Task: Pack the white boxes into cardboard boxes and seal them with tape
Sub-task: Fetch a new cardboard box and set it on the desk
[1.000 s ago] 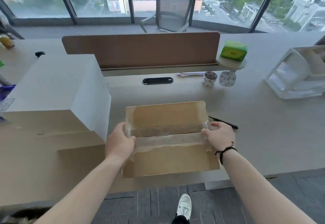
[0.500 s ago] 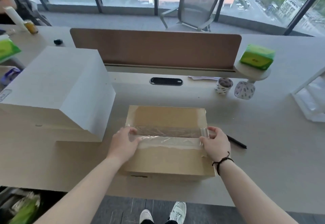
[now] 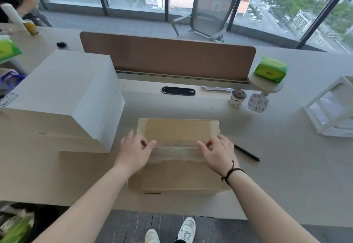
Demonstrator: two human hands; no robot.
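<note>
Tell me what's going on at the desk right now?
A person is sealing a closed cardboard box on the desk. A strip of clear tape runs across its top seam. The left hand and right hand rest at the strip's two ends, fingers loosely on it. A large white box sits to the left, and a black pen lies just right.

Matt brown cardboard box (image 3: 178, 176) under my fingers, with a glossy clear tape (image 3: 176, 152) strip shining across it. Beside it, the white box (image 3: 63, 93) looks smooth and matt.
</note>
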